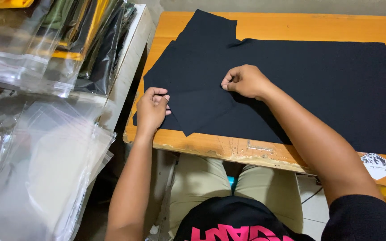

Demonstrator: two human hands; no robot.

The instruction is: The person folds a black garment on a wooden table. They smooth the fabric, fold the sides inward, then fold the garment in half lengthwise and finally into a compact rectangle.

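Note:
A black garment (318,85) lies spread flat on an orange wooden table (291,27), with a sleeve (202,107) folded in at the near left. My left hand (152,109) pinches the sleeve's left edge near the table's left side. My right hand (245,81) is closed on the fabric at the sleeve's upper right. A second sleeve part (211,29) sticks out toward the far left corner.
Clear plastic bags (45,169) lie piled at the left. Behind them, bagged folded clothes (81,35) are stacked on a white shelf. A white hexagonal sticker (375,165) sits on the table's near right edge. My knees in beige trousers (211,178) are below the table.

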